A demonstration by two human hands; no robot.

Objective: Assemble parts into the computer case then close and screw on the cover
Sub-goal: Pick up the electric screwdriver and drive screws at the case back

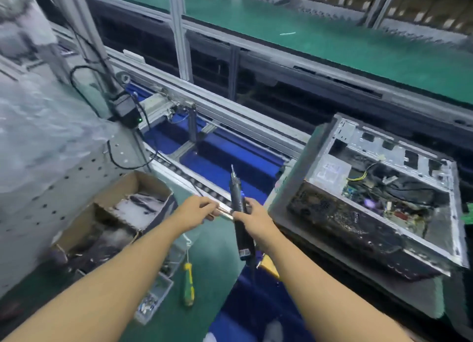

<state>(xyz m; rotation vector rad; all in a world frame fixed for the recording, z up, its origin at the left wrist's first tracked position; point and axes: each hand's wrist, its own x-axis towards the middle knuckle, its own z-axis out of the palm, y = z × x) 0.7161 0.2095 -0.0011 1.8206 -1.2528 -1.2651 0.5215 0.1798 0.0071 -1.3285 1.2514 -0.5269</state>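
An open computer case (378,201) lies on its side at the right, cover off, with a power supply, cables and a circuit board showing inside. My right hand (252,217) grips a black electric screwdriver (238,206), its bit pointing up and away, to the left of the case. My left hand (195,210) pinches a thin metallic strip (225,213) that reaches across to the screwdriver. Both hands hover over the front edge of the conveyor, apart from the case.
A cardboard box (122,213) of bagged parts sits at the left. Below it are a clear tray of screws (153,300) and a yellow-green hand screwdriver (189,285) on the green mat. A conveyor rail (230,116) and a black power adapter (125,109) with cables stand behind.
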